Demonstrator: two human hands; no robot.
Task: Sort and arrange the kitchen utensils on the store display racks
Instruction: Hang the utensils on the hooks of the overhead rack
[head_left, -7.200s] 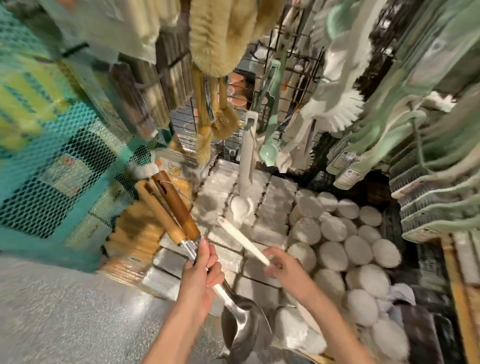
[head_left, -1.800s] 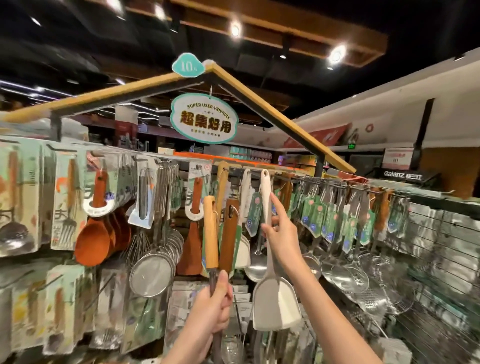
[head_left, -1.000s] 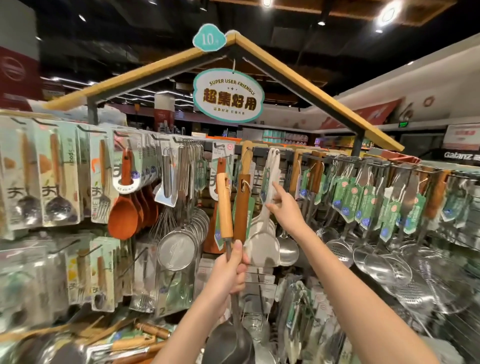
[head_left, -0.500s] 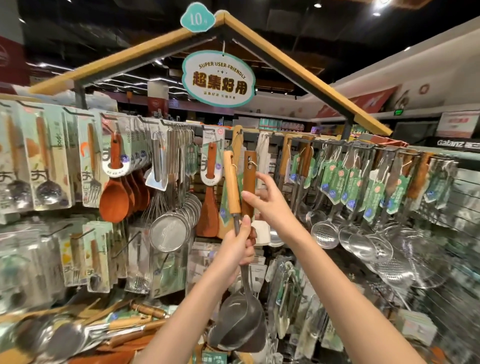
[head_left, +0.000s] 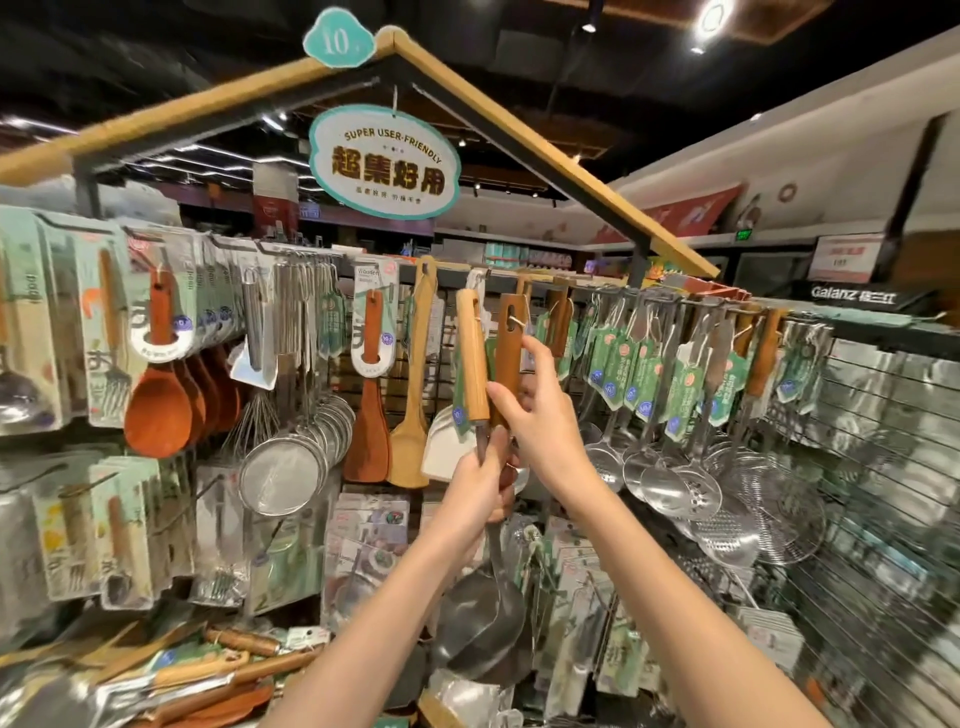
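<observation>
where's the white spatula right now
In the head view, the white spatula hangs on the rack just left of centre, between the pale wooden turner and the ladles in the left hand.

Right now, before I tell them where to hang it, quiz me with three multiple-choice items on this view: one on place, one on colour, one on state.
1. Where is the left hand on the ladles?
A. on the metal shafts, below the wooden handles
B. on the bowl
C. at the top of the handles

2. What colour are the spoons hanging at the left of the rack?
A. white
B. reddish-brown
C. blue

3. What state is the right hand in?
A. a fist round a hook
B. fingers spread, at the darker handle
C. hanging at the side

Key: 1 A, the grip sits just under the pale handle; 2 B, the bowls show it; 3 B, fingers are extended.
</observation>
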